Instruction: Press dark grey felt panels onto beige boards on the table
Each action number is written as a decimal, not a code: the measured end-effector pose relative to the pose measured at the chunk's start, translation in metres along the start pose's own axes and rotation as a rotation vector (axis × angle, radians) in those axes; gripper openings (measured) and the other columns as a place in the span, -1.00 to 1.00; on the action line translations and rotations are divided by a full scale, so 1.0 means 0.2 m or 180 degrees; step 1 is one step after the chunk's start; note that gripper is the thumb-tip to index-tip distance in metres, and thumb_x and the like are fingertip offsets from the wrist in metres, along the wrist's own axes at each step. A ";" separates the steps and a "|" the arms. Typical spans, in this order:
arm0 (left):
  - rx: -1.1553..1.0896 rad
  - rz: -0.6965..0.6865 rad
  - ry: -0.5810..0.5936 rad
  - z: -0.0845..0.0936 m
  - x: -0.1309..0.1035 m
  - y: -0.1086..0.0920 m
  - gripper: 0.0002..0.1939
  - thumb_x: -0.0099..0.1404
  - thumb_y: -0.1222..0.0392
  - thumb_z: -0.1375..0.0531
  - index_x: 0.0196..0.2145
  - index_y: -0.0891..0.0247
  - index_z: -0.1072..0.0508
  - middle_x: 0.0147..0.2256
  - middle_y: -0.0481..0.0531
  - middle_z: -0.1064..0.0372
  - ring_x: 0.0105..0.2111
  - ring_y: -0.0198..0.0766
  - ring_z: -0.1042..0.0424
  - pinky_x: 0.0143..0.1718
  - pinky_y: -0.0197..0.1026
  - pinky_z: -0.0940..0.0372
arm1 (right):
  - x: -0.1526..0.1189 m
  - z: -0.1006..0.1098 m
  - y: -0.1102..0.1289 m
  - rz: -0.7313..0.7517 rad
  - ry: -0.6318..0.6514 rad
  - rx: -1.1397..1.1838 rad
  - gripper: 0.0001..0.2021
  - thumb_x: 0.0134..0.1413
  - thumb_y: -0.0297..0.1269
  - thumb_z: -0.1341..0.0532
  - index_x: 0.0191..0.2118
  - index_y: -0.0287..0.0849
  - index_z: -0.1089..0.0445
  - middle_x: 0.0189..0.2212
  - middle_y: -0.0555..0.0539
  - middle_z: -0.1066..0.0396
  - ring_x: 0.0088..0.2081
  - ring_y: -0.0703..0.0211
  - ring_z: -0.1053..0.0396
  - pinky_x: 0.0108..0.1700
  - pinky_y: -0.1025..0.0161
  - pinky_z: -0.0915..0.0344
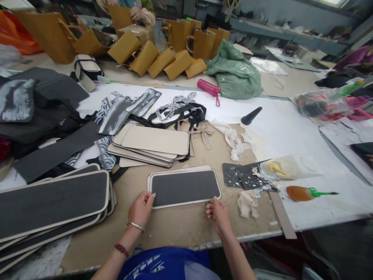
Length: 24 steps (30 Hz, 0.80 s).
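Down at the front edge of the cluttered table [186, 233], seen from the head view, a grey panel [186, 187] takes centre stage: a long rectangle, rounded corners, matte face, pale border running all round. It lies flat on two or more pale-edged pieces [180, 168] that peek out behind it. And the left hand [141, 210] has its near left corner, pinched between thumb and fingers! Over at the near right corner, the right hand [218, 214] has its fingers curled, fingertips touching the rim; whether they grip it, I cannot tell.

Just beyond sits a loose stack of smooth cream panels [155, 140], dark-edged and fanned unevenly. Off to the left, bigger grey panels [52, 204] with cream borders, overlapping in a slanting heap. Out to the right, dark scraps [247, 175] spattered white, a crumpled beige rag [247, 203], and an amber bottle [298, 193] with a green neck, lying on its side. Behind the cream stack, patterned strips tangle with black ones [180, 111]. Farther back, a wrinkled green plastic bag [234, 72] slumps beside boxy tan bags [177, 64], while another person's hand [136, 14] touches one at the far side.
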<state>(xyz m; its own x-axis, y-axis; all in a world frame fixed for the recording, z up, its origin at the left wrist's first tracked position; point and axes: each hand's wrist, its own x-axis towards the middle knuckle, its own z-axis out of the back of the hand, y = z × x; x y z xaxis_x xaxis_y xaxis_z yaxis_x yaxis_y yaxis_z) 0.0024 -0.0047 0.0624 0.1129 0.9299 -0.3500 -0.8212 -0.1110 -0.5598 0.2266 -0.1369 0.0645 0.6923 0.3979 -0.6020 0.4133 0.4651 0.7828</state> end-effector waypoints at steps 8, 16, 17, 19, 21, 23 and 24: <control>-0.0119 0.0000 0.0015 -0.02 0.01 0.02 -0.76 0.15 0.02 0.00 -0.55 0.20 -0.22 -0.58 -0.08 -0.26 -0.53 -0.28 -0.25 -0.46 -0.28 -0.05 | 0.13 0.11 0.02 0.1796 -0.0920 -0.1968 -0.64 -0.01 0.03 0.06 -0.34 -0.18 -0.23 -0.41 -0.17 -0.36 -0.35 0.01 -0.31 -0.26 0.10 -0.22; -0.0081 0.0077 -0.0030 -0.01 0.00 0.00 -0.77 0.15 0.04 -0.02 -0.56 0.20 -0.24 -0.61 -0.11 -0.24 -0.56 -0.30 -0.23 -0.49 -0.30 -0.03 | 0.20 0.13 0.00 0.2329 -0.0814 -0.2610 -0.51 0.07 -0.02 0.14 -0.26 -0.29 -0.38 -0.35 -0.26 -0.36 -0.24 -0.02 -0.26 -0.13 0.05 -0.18; -0.0082 0.0079 -0.0035 -0.01 0.00 0.00 -0.77 0.15 0.04 -0.02 -0.56 0.20 -0.24 -0.62 -0.11 -0.24 -0.57 -0.30 -0.22 -0.50 -0.30 -0.02 | 0.20 0.13 0.00 0.2280 -0.0809 -0.2586 -0.51 0.07 -0.03 0.14 -0.26 -0.30 -0.39 -0.34 -0.26 -0.36 -0.23 -0.02 -0.26 -0.12 0.06 -0.18; -0.0099 0.0064 -0.0037 -0.01 0.00 0.00 -0.77 0.15 0.04 -0.03 -0.56 0.20 -0.24 -0.62 -0.11 -0.23 -0.57 -0.30 -0.22 -0.50 -0.30 -0.02 | 0.20 0.14 0.01 0.2170 -0.0769 -0.2516 -0.52 0.04 -0.03 0.12 -0.27 -0.29 -0.39 -0.33 -0.26 -0.37 -0.22 -0.02 -0.27 -0.12 0.07 -0.18; -0.0139 0.0038 -0.0048 -0.01 0.00 0.00 -0.77 0.16 0.05 -0.03 -0.56 0.20 -0.24 -0.62 -0.12 -0.24 -0.57 -0.31 -0.22 -0.50 -0.30 -0.03 | 0.19 0.14 0.02 0.2050 -0.0722 -0.2444 -0.53 0.00 -0.03 0.10 -0.28 -0.28 -0.39 -0.32 -0.25 -0.39 -0.23 -0.01 -0.27 -0.12 0.08 -0.18; -0.0198 0.0032 -0.0080 -0.02 0.01 0.01 -0.77 0.15 0.06 -0.04 -0.57 0.21 -0.24 -0.62 -0.12 -0.23 -0.57 -0.31 -0.22 -0.49 -0.30 -0.03 | 0.19 0.14 0.03 0.1908 -0.0672 -0.2381 -0.55 -0.03 -0.01 0.07 -0.29 -0.26 -0.38 -0.32 -0.24 -0.39 -0.25 0.00 -0.28 -0.14 0.09 -0.18; -0.0233 0.0042 -0.0093 -0.02 0.01 0.01 -0.78 0.15 0.08 -0.05 -0.57 0.21 -0.24 -0.62 -0.12 -0.23 -0.57 -0.32 -0.22 -0.49 -0.30 -0.03 | 0.19 0.14 0.03 0.1820 -0.0652 -0.2350 -0.56 -0.05 0.00 0.06 -0.30 -0.25 -0.37 -0.33 -0.23 -0.39 -0.27 0.00 -0.29 -0.16 0.10 -0.19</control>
<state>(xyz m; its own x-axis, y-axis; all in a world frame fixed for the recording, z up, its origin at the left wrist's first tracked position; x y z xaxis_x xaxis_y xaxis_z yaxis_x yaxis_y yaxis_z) 0.0037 -0.0047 0.0582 0.0851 0.9379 -0.3362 -0.7793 -0.1476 -0.6090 0.2729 -0.1406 0.0505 0.7930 0.6057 -0.0651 -0.4484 0.6526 0.6108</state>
